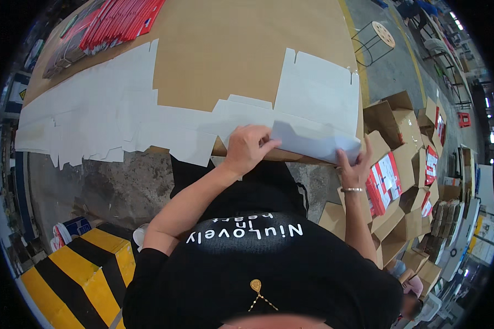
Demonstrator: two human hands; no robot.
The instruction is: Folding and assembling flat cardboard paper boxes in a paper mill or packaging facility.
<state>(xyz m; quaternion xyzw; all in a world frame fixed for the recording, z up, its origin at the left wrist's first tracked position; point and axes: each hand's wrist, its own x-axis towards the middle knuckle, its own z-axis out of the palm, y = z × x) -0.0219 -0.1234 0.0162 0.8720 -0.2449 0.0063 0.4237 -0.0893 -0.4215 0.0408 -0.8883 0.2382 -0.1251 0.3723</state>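
A white die-cut cardboard box blank [318,85] lies at the table's near right edge, its tall slotted panel pointing away from me. Its near flap [307,143] stands folded up in bluish shade. My left hand [249,147] is closed at the left end of that flap, thumb and fingers pinching it. At the flap's right end, my right hand [354,165] grips the edge between thumb and fingers, with the index finger raised. To the left, more flat white box blanks [93,118] lie overlapping in a spread row, some hanging over the near edge.
Red flat packages [118,24] are piled at the table's far left. Brown cardboard [214,55] covers the tabletop. Open brown cartons [392,126], some holding red-and-white packs [384,183], crowd the right side. A round stool [383,35] stands far right; a yellow-and-black striped block [79,268] sits lower left.
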